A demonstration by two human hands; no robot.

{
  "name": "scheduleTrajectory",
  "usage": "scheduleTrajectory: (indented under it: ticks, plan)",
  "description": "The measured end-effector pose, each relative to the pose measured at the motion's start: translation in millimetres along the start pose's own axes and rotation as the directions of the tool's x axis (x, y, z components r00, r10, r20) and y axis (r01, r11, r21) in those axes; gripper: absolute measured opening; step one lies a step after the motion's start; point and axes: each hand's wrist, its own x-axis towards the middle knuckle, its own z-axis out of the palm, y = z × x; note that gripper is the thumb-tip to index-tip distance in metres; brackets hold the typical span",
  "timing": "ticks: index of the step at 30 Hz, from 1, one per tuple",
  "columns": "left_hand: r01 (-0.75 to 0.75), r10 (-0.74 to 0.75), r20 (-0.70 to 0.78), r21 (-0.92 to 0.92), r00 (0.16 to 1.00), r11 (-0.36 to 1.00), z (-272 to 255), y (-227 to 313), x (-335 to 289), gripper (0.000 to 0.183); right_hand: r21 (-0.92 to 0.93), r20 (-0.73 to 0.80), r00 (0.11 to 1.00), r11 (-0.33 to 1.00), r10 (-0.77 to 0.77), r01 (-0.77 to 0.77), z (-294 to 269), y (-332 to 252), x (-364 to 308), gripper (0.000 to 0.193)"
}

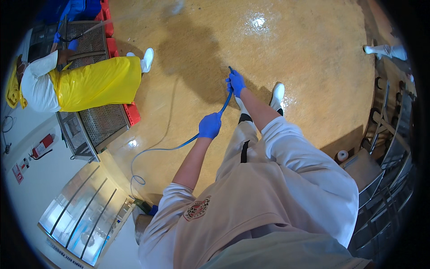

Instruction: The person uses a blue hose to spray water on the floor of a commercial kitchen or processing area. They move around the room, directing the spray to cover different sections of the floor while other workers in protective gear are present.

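Note:
A blue hose (179, 144) runs through both my blue-gloved hands. Wrapped around its front end is my right hand (236, 83), with the dark tip poking out just beyond the fingers. My left hand (210, 125) is closed on the same hose farther back, nearer my body. From there the hose trails left, curls into a small loop on the floor and reaches the wall at lower left. Whether the tip has a nozzle is too small to tell.
Wet tan floor (286, 45) spreads ahead. At left, a person in a yellow apron (101, 85) stands by perforated metal racks (105, 123) and red crates (131, 113). A fire extinguisher (42, 146) hangs on the wall. Metal carts (380, 148) line the right; another person's white boot (369, 49) shows there.

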Motion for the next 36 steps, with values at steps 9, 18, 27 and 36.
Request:
scheduleTrajectory:
  ticks: [9, 18, 27, 36]
  plan:
    - [-0.014, 0.015, -0.051, 0.015, 0.999, 1.000, -5, 25, -17, 0.024, -0.323, -0.091, 0.899, 0.866, -0.429, 0.381, -15, -25, 30, 0.045]
    - [0.102, -0.102, -0.018, -0.014, 0.995, 0.995, -5, 17, -30, 0.035, -0.199, -0.166, 0.947, 0.950, -0.273, 0.239, 0, -51, -8, 0.040]
    - [0.069, -0.070, -0.008, -0.122, 0.997, 0.990, -11, 29, -49, 0.051, -0.494, -0.192, 0.789, 0.752, -0.583, 0.436, -2, -45, 1, 0.029]
    - [0.099, -0.100, -0.017, -0.066, 0.995, 0.993, 0, 10, -62, 0.024, -0.451, -0.200, 0.765, 0.751, -0.612, 0.483, 11, -52, -36, 0.028]
